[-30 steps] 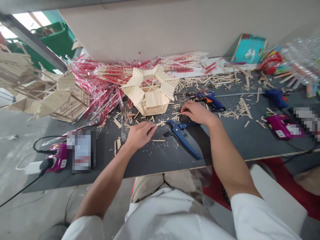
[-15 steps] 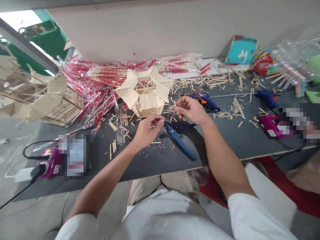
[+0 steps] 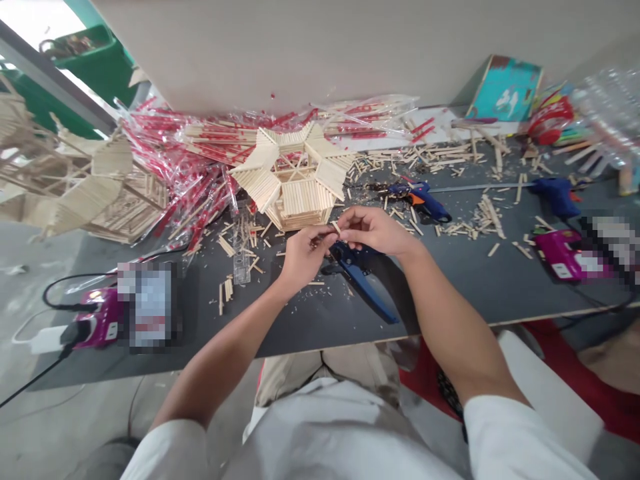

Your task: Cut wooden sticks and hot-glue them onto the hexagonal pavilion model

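Observation:
My left hand (image 3: 305, 259) and my right hand (image 3: 373, 230) meet in front of a hexagonal model built of wooden sticks (image 3: 293, 180). Between their fingertips is a short wooden stick piece (image 3: 336, 228), held in a pinch; the fingers hide part of it. Both hands are just in front of the model and do not appear to touch it. Directly below them lies a blue pipe cutter (image 3: 363, 283), its head partly hidden by my left hand. Chips of cut stick are scattered on the dark tabletop (image 3: 400, 303) around them.
Behind the model lie heaps of red-and-transparent wrapped chopsticks (image 3: 170, 147). A larger stick structure (image 3: 95, 200) stands at left. Blue glue guns (image 3: 423, 203) (image 3: 555, 197) and magenta devices (image 3: 97, 327) (image 3: 563, 255) sit on the table. A transparent ruler (image 3: 241, 250) lies near my left hand.
My hands have moved closer together, and their fingertips now meet on the short stick piece. The head view has shifted slightly.

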### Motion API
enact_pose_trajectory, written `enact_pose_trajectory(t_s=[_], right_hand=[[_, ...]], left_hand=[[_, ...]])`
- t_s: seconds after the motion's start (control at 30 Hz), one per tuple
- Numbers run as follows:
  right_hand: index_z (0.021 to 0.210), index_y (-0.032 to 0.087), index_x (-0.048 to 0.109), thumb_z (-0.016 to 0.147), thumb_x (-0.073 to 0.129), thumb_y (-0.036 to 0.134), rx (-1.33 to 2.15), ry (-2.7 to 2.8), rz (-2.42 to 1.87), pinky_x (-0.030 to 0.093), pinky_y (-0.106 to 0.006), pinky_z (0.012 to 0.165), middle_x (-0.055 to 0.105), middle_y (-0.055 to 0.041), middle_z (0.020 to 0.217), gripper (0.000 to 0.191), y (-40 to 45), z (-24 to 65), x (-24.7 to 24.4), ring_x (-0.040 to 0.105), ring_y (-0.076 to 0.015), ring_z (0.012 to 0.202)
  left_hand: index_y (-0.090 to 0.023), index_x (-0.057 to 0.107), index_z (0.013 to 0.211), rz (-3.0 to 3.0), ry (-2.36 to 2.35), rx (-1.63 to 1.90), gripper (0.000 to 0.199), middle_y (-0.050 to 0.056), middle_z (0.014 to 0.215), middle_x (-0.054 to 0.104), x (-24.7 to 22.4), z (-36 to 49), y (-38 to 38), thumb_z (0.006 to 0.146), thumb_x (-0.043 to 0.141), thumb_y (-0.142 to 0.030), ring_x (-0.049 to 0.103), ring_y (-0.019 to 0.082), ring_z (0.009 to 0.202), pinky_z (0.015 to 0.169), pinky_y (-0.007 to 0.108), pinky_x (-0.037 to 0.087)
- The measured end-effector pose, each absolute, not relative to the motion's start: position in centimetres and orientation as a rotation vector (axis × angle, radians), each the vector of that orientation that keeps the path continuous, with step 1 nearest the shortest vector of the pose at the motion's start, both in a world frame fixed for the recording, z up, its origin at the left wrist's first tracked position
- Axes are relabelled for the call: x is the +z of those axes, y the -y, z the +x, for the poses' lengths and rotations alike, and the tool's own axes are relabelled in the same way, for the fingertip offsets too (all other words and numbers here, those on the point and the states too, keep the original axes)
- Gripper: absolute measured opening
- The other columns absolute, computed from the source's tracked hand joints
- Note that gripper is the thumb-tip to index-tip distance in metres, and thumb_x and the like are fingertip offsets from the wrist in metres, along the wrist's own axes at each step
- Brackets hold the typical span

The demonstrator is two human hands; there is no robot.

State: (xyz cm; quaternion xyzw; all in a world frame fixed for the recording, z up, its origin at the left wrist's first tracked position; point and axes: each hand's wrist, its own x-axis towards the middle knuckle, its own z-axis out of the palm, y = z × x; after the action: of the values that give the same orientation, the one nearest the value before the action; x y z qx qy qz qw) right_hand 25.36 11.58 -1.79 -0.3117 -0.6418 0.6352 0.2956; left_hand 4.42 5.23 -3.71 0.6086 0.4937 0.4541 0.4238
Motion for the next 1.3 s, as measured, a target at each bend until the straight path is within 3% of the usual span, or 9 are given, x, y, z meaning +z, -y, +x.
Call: enact_pose_trajectory(t_s=[0.17, 0.23, 0.4, 0.53, 0.63, 0.9, 1.1, 1.3], right_hand=[[0.107, 0.021, 0.069, 0.087, 0.087, 0.043, 1.675, 1.656, -0.8, 0.05, -0.025, 0.052, 0.073, -0.0002, 0.083, 0.035, -11.8, 25.5, -2.2, 0.064, -0.0126, 0.062], [0.113, 0.021, 0.068, 0.089, 0.086, 0.042, 1.683, 1.649, -0.776, 0.05, -0.024, 0.052, 0.073, 0.0004, 0.084, 0.036, -11.8, 25.6, -2.2, 0.063, -0.0119, 0.062], [0.125, 0.022, 0.068, 0.092, 0.083, 0.04, 1.738, 1.689, -0.668, 0.05, -0.023, 0.053, 0.071, 0.0019, 0.083, 0.04, -11.7, 25.2, -2.3, 0.063, -0.0114, 0.063], [0.138, 0.027, 0.062, 0.089, 0.086, 0.039, 1.755, 1.64, -0.66, 0.05, -0.023, 0.052, 0.07, 0.0035, 0.086, 0.056, -11.9, 24.9, -3.0, 0.063, -0.0107, 0.062], [0.135, 0.029, 0.064, 0.084, 0.09, 0.041, 1.677, 1.55, -0.753, 0.048, -0.023, 0.051, 0.07, 0.0038, 0.086, 0.059, -12.3, 25.2, -3.2, 0.061, -0.0101, 0.06], [0.127, 0.037, 0.068, 0.074, 0.097, 0.047, 1.375, 1.186, -0.868, 0.04, -0.024, 0.047, 0.067, 0.0047, 0.085, 0.062, -13.5, 26.9, -2.4, 0.052, -0.0094, 0.057], [0.123, 0.039, 0.069, 0.079, 0.093, 0.046, 1.273, 1.153, -0.819, 0.044, -0.023, 0.048, 0.068, 0.0054, 0.086, 0.051, -13.8, 27.2, -2.2, 0.051, -0.0084, 0.057], [0.118, 0.039, 0.07, 0.077, 0.095, 0.044, 1.272, 1.122, -0.787, 0.045, -0.022, 0.048, 0.068, 0.0063, 0.084, 0.048, -13.9, 27.3, -2.0, 0.052, -0.0077, 0.057]], left_hand=[[-0.02, 0.074, 0.097, 1.934, -1.292, 1.151, 0.01, 0.004, 0.094, 0.072, -3.8, 4.1, -5.0, 0.102, 0.066, -0.022, 0.067, 0.016, 0.083, 0.075, 0.03, 0.055], [-0.02, 0.07, 0.102, 1.964, -1.317, 1.178, 0.004, 0.005, 0.102, 0.073, -4.1, 4.3, -4.9, 0.102, 0.067, -0.021, 0.066, 0.015, 0.082, 0.075, 0.029, 0.054], [-0.022, 0.056, 0.139, 1.813, -1.416, 1.085, 0.053, 0.009, 0.122, 0.078, -4.9, 4.3, -5.0, 0.093, 0.081, -0.029, 0.063, 0.011, 0.06, 0.062, 0.028, 0.05], [-0.021, 0.069, 0.122, 1.972, -1.353, 1.106, 0.019, 0.007, 0.11, 0.081, -4.9, 3.9, -5.3, 0.103, 0.066, -0.021, 0.075, 0.018, 0.084, 0.078, 0.031, 0.055], [-0.021, 0.075, 0.109, 2.045, -1.381, 1.261, 0.015, 0.006, 0.104, 0.08, -4.5, 3.5, -5.4, 0.106, 0.06, -0.021, 0.074, 0.02, 0.098, 0.087, 0.033, 0.055], [-0.021, 0.068, 0.103, 1.771, -1.551, 1.47, 0.012, 0.004, 0.096, 0.071, -5.3, 2.6, -6.2, 0.107, 0.056, -0.024, 0.065, 0.013, 0.074, 0.066, 0.027, 0.049], [-0.021, 0.065, 0.106, 1.691, -1.589, 1.532, 0.015, 0.006, 0.096, 0.064, -5.5, 2.4, -6.3, 0.11, 0.052, -0.029, 0.062, 0.014, 0.076, 0.066, 0.029, 0.049], [-0.021, 0.067, 0.11, 1.87, -1.62, 1.507, 0.019, 0.008, 0.11, 0.058, -5.0, 2.9, -5.8, 0.106, 0.049, -0.016, 0.059, 0.013, 0.077, 0.068, 0.029, 0.051]])
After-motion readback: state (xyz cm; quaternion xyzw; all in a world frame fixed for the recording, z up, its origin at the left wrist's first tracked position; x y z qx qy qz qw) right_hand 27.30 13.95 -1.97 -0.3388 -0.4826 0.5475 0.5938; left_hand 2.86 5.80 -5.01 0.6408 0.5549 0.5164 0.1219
